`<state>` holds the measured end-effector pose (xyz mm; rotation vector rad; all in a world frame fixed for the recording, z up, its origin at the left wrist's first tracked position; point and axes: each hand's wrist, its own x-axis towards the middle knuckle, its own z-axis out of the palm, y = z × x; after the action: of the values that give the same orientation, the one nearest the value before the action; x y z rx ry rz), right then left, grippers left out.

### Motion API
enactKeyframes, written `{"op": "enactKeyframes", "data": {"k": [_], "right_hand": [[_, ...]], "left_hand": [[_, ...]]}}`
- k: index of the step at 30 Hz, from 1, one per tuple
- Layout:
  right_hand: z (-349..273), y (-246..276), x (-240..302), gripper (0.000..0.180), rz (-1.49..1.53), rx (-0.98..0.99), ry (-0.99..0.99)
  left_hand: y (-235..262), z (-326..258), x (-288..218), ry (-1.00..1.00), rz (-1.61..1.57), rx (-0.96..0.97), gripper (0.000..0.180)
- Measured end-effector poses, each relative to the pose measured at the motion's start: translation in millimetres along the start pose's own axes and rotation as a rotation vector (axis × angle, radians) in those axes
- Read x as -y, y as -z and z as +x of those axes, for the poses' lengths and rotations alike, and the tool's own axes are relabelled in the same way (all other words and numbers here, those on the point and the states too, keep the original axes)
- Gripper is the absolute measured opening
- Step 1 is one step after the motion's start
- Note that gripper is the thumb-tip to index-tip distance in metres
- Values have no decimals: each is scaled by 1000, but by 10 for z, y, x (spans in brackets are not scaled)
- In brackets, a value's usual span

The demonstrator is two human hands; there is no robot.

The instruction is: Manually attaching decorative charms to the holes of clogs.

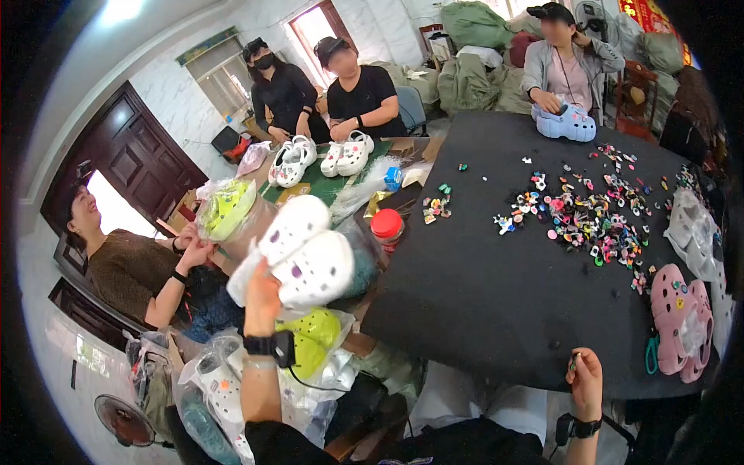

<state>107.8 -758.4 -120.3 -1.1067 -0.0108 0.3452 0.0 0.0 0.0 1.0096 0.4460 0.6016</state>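
One broad bench (pixel 457 287) with a black top takes up the right half; beyond its left edge stands a green-topped bench (pixel 322 200) bearing other white shoes (pixel 294 164); the white clogs (pixel 318 263), a pair with dark and purple spots (pixel 295 271) on their uppers, are in the air just outside the black bench's left edge, side by side and tilted; the left hand (pixel 263 298) has its fingers closed around their near end, gripping them; the pink clogs (pixel 669 329) lie together at the near right corner, colourful pieces (pixel 680 303) on one; a light blue clog (pixel 564 124) sits at the far edge, a co-worker's hand (pixel 549 102) at its opening; the right hand (pixel 587 380) is at the near edge, left of the pink clogs, its fingers drawn together in a pinch; a red-lidded jar (pixel 387 229) stands by the left edge; a green loop (pixel 652 354) lies just beside the pink clogs; many small charms (pixel 590 213) of mixed colours lie scattered from the middle toward the right edge; smallest of all is a dark greenish piece (pixel 574 361) between the right hand's fingers, too small to make out.
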Motion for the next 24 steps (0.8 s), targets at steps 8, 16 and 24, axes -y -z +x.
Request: {"op": "enactKeyframes", "data": {"k": [8, 16, 24], "right_hand": [[-53, -79, -67, 13, -45, -153, 22], [7, -158, -52, 13, -131, -159, 6], [39, -145, -126, 12, -186, -249, 75]], "left_hand": [[-332, 0, -379, -179, -205, -289, 30], [470, 446, -507, -191, -95, -390, 33], [764, 944, -251, -123, 59, -419, 66]]}}
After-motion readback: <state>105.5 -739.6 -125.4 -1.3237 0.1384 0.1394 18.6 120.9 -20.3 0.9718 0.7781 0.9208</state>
